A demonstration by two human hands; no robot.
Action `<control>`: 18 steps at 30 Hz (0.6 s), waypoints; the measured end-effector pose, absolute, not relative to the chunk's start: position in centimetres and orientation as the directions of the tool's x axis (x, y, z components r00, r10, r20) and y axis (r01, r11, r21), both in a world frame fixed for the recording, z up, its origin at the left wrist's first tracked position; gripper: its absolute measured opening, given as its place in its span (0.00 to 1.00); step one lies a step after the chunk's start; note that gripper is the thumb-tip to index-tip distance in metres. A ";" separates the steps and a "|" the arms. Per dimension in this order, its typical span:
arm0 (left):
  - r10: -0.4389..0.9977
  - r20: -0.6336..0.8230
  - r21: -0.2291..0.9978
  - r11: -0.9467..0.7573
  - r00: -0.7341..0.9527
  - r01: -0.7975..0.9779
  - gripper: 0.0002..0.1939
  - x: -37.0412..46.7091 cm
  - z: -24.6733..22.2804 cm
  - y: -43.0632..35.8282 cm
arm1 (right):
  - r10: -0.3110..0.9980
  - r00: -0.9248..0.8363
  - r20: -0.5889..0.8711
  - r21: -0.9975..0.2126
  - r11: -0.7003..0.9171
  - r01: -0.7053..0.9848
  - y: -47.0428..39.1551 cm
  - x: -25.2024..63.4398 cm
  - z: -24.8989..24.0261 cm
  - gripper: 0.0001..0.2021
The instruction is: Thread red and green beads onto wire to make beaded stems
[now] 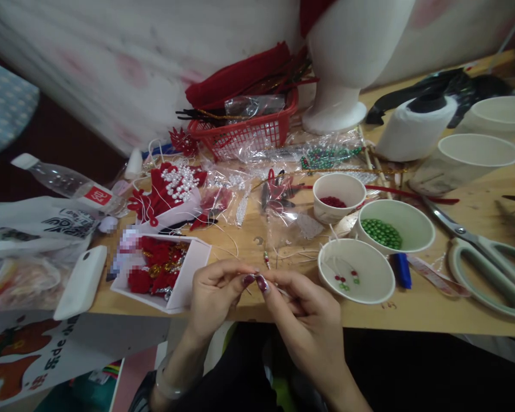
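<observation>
In front of me at the table's front edge, my left hand [217, 292] and my right hand [306, 312] meet at the fingertips. Both are closed in a pinch on what looks like a thin white thread, mostly hidden by the fingers. Just beyond the fingertips, a short strand of small beads [266, 260] lies on the wood; whether it joins the held thread I cannot tell. To the right of my right hand, a paper cup [380, 294] contains threaded red and green beads [344, 281]. Behind it are a cup of loose green beads [381, 233] and one of red beads [332, 202].
Left of my hands sits a white box [199, 252] of red ornaments. Large scissors [489, 252] and a blue cap-like piece [402, 270] lie right. A red basket [244, 137], a white foam stand [335, 114] and a thread cone [416, 129] stand behind. A bottle [71, 180] leans left.
</observation>
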State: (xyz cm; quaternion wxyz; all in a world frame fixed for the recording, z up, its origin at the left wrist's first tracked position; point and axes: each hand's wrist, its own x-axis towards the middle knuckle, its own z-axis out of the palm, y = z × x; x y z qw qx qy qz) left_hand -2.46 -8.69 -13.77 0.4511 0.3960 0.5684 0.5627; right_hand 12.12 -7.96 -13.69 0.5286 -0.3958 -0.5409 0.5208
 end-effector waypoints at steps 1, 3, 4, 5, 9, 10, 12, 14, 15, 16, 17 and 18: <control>0.956 -0.024 1.000 0.027 -0.294 0.006 0.05 -2.7 -13.8 -8.8 | 0.979 -0.128 0.160 -0.982 0.145 -0.121 -8.0 12.1 -13.7 0.07; 0.952 0.050 0.997 -0.027 -0.301 0.079 0.04 -2.9 -13.9 -8.8 | 0.978 -0.127 0.164 -0.981 0.149 -0.120 -7.9 12.1 -13.7 0.07; 0.954 0.064 0.997 -0.045 -0.292 0.070 0.04 -3.0 -14.0 -8.8 | 0.977 -0.129 0.169 -0.981 0.153 -0.123 -7.9 12.1 -13.7 0.07; 0.959 0.056 0.998 -0.049 -0.277 0.032 0.04 -3.0 -14.1 -8.8 | 0.975 -0.134 0.175 -0.979 0.158 -0.127 -7.9 12.1 -13.7 0.07; 0.973 -0.032 0.981 -0.013 -0.227 -0.196 0.09 -2.5 -14.5 -8.5 | 0.967 -0.151 0.203 -0.973 0.181 -0.146 -7.8 12.0 -13.6 0.07; 0.973 -0.037 0.974 -0.015 -0.227 -0.225 0.10 -2.4 -14.4 -8.4 | 0.967 -0.152 0.205 -0.972 0.182 -0.151 -7.8 12.0 -13.6 0.07; 0.971 -0.040 0.969 -0.020 -0.236 -0.247 0.12 -2.1 -14.3 -8.3 | 0.967 -0.153 0.202 -0.970 0.176 -0.165 -7.8 11.9 -13.6 0.07; 0.967 -0.049 0.969 -0.014 -0.248 -0.248 0.13 -2.0 -14.1 -8.2 | 0.967 -0.155 0.200 -0.969 0.172 -0.177 -7.8 11.9 -13.7 0.07; 0.965 -0.054 0.968 -0.012 -0.256 -0.249 0.13 -1.9 -14.0 -8.1 | 0.967 -0.158 0.200 -0.969 0.171 -0.178 -7.9 11.8 -13.7 0.07; 0.963 -0.056 0.968 -0.012 -0.263 -0.250 0.14 -1.9 -13.9 -8.1 | 0.966 -0.161 0.201 -0.969 0.172 -0.176 -7.9 11.8 -13.8 0.07; 0.962 -0.055 0.968 -0.015 -0.269 -0.250 0.14 -1.8 -13.8 -8.1 | 0.965 -0.162 0.204 -0.969 0.176 -0.171 -7.9 11.8 -13.8 0.07; 0.961 -0.052 0.968 -0.018 -0.272 -0.249 0.14 -1.8 -13.8 -8.2 | 0.964 -0.162 0.209 -0.969 0.182 -0.167 -7.9 11.8 -13.9 0.07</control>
